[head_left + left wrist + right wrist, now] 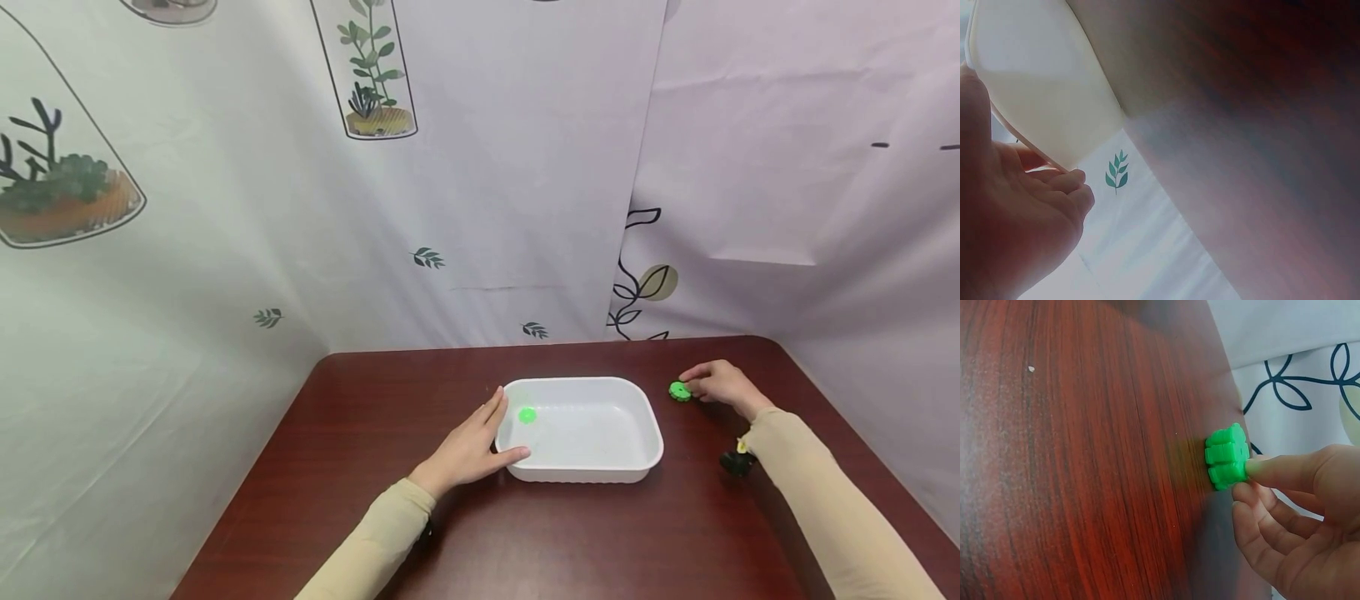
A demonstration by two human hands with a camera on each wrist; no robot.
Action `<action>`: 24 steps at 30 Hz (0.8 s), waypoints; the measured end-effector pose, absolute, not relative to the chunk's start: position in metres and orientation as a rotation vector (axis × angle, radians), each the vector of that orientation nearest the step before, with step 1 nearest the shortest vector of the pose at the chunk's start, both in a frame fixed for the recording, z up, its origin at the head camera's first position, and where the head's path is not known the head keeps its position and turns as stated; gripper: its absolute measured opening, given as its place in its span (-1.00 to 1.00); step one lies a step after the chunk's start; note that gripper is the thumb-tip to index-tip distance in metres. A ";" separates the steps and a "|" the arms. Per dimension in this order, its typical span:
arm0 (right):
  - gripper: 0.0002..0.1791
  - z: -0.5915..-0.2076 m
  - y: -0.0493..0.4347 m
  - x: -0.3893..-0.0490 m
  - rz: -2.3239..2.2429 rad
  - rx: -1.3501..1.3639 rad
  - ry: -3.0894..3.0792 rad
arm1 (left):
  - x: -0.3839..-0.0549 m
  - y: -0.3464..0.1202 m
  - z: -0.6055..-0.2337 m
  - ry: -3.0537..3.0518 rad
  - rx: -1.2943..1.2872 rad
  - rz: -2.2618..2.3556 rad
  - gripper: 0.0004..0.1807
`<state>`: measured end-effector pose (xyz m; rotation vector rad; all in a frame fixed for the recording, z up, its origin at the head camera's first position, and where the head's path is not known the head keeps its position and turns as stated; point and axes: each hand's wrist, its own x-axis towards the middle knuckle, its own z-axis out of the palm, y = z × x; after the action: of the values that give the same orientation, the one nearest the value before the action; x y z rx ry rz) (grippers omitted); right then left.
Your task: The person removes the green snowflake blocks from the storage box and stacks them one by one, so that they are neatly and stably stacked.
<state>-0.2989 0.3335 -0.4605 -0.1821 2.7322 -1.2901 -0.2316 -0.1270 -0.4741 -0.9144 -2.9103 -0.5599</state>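
Observation:
A white rectangular plastic tray stands on the table. My left hand holds its left end, thumb over the near corner and fingers along the rim; in the left wrist view the hand is against the tray wall. Inside the tray near its left end lies a bright green scalloped disc. To the right of the tray my right hand pinches a green gear-shaped plastic piece. Close up, this thick, notched piece is at the thumb tip; the fingers' far-side contact is hidden.
The dark red-brown wooden table reaches back to a white cloth printed with plants. A small dark object with a yellow bit is at the right wrist. A tiny pale speck lies on the table.

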 end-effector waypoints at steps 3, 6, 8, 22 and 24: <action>-0.69 -0.461 0.334 -0.299 -1.290 -0.186 2.732 | -0.231 -0.127 -0.473 -2.909 -0.913 -0.567 0.11; -0.69 -0.461 0.333 -0.300 -1.294 -0.188 2.731 | -0.231 -0.127 -0.473 -2.904 -0.916 -0.566 0.11; -0.69 -0.460 0.334 -0.299 -1.296 -0.189 2.730 | -0.231 -0.127 -0.473 -2.905 -0.917 -0.567 0.11; -0.64 -0.438 0.333 -0.302 -1.287 -0.214 2.768 | -0.230 -0.127 -0.474 -2.904 -0.912 -0.571 0.10; -0.63 -0.432 0.331 -0.303 -1.287 -0.222 2.771 | -0.229 -0.127 -0.473 -2.905 -0.913 -0.565 0.11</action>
<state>-0.3031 0.3309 -0.4324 -0.2219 2.7707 -1.2866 -0.2294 -0.1271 -0.4734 -0.9127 -2.9054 -0.5653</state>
